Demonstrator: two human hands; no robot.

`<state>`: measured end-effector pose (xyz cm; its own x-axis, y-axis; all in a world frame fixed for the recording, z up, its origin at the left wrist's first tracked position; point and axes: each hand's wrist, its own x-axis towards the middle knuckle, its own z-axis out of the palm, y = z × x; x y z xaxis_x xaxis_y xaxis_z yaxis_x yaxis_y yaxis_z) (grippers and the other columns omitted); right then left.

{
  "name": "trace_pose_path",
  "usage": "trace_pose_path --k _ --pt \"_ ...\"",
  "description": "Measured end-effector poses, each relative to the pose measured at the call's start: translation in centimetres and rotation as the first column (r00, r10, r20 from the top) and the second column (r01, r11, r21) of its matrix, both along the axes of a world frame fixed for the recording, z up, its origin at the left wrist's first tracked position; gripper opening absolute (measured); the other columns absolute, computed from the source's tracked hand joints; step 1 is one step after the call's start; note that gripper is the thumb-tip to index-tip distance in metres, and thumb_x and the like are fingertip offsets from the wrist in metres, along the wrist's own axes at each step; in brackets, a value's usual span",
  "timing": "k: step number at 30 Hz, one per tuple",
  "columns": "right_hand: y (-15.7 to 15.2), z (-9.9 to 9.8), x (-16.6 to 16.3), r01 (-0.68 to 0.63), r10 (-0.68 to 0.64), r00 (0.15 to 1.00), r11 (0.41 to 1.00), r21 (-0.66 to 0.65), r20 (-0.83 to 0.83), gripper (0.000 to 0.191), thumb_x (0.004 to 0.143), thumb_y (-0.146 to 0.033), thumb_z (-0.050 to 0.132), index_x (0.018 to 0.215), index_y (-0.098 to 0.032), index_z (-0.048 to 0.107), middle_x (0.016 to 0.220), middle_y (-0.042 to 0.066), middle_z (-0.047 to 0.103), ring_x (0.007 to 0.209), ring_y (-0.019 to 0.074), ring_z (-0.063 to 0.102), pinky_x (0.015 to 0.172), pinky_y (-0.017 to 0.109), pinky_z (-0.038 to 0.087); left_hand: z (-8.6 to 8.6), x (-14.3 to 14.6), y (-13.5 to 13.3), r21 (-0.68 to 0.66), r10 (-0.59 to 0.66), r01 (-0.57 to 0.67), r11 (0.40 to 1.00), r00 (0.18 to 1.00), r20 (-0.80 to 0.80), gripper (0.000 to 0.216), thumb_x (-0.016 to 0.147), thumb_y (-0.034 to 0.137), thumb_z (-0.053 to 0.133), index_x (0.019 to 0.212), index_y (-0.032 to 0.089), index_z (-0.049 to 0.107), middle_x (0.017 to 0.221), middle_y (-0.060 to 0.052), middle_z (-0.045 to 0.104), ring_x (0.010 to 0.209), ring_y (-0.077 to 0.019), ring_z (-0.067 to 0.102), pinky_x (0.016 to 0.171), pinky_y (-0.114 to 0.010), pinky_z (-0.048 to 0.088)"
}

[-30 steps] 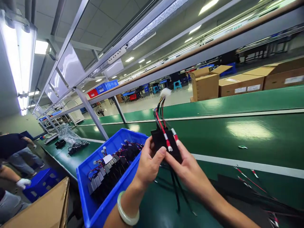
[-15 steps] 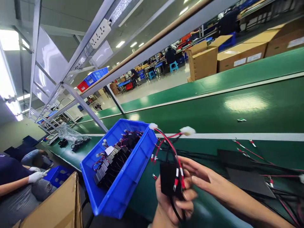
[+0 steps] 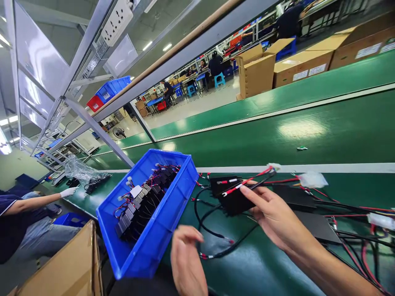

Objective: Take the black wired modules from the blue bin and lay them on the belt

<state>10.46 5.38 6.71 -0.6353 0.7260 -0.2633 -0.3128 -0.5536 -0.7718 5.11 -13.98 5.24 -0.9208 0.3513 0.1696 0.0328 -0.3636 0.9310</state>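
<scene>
The right hand (image 3: pixel 271 216) pinches a black module (image 3: pixel 232 194) over the green worktop (image 3: pixel 308 144); the left hand (image 3: pixel 187 263) hangs loosely curled, holding nothing. Its trailing wires (image 3: pixel 212 230) could snag the blue bin (image 3: pixel 173 213) just beside them, or tangle with the loose leads on the right.

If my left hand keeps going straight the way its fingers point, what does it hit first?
Probably the black cable looped on the green belt just beyond the left hand. The blue bin sits close to its left, so depth is uncertain.
</scene>
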Motion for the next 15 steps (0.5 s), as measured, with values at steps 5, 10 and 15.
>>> trace_pose_path --k 5,10,15 --pt "-3.0 -0.1 -1.5 0.046 -0.055 0.997 0.984 -0.171 -0.045 0.071 0.037 -0.069 0.1 0.083 -0.025 0.07 0.1 0.002 0.076 0.104 0.0249 0.069 0.071 0.024 0.064 -4.4 1.7 2.3 -0.137 -0.448 0.459 0.878 0.888 0.108 0.075 0.082 0.065 0.078 0.14 0.02 0.065 0.142 -0.018 0.061 0.137 -0.0348 0.052 0.119 -0.044 0.04" --pt "-7.5 -1.9 0.4 -0.151 0.137 0.988 0.941 -0.303 -0.066 0.064 0.05 -0.065 0.1 0.092 -0.023 0.077 0.11 0.006 0.076 0.112 0.0295 0.069 0.099 0.036 0.063 -5.7 -0.4 6.2 0.281 -0.27 0.218 0.935 0.949 0.16 0.084 0.072 0.068 0.085 0.14 0.026 0.059 0.144 -0.013 0.061 0.135 -0.0321 0.056 0.117 -0.043 0.044" --pt "-8.3 -6.5 6.1 -0.572 0.571 0.82 0.821 0.011 0.027 0.045 0.086 -0.064 0.077 0.115 -0.029 0.077 0.122 0.009 0.073 0.117 0.0284 0.068 0.106 0.038 0.057 -4.1 -1.8 6.1 0.352 -0.199 -0.027 0.936 0.783 0.59 0.068 0.063 0.063 0.089 0.115 0.023 0.072 0.104 -0.008 0.074 0.094 -0.0244 0.071 0.085 -0.035 0.057"
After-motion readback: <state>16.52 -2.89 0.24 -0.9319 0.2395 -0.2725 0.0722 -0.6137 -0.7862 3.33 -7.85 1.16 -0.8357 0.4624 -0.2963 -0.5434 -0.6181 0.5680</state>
